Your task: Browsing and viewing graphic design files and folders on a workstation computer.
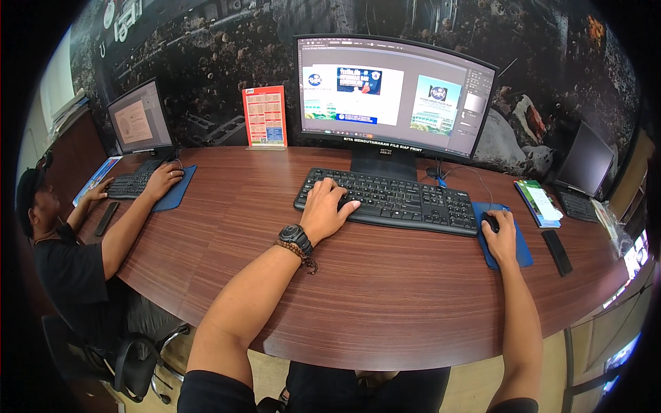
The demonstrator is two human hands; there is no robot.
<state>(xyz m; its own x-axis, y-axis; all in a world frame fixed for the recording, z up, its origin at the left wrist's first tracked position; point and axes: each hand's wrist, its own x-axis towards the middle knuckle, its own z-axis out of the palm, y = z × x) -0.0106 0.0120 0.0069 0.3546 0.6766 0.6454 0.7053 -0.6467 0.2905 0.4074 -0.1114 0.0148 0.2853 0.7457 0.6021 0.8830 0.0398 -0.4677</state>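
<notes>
My left hand (pixel 326 210) lies over the left end of a black keyboard (pixel 407 201), its fingers on the keys and its thumb stretched toward the lower row. A dark watch (pixel 296 238) and a beaded bracelet (pixel 292 252) circle that wrist. To the right, my right hand (pixel 502 238) is curved over a black computer mouse (pixel 489 221), which sits on a blue mouse pad (pixel 521 249). Behind the keyboard stands a wide curved monitor (pixel 392 100) showing design software with poster-like layouts.
Far left, a person in black (pixel 69 275) works at another keyboard (pixel 129 185) and monitor (pixel 140 118). A red desk calendar (pixel 265 117) stands beside my monitor. To my right lie a black phone (pixel 557 252), booklets (pixel 540 204) and another screen (pixel 586 160). The wooden desk (pixel 385 296) curves around.
</notes>
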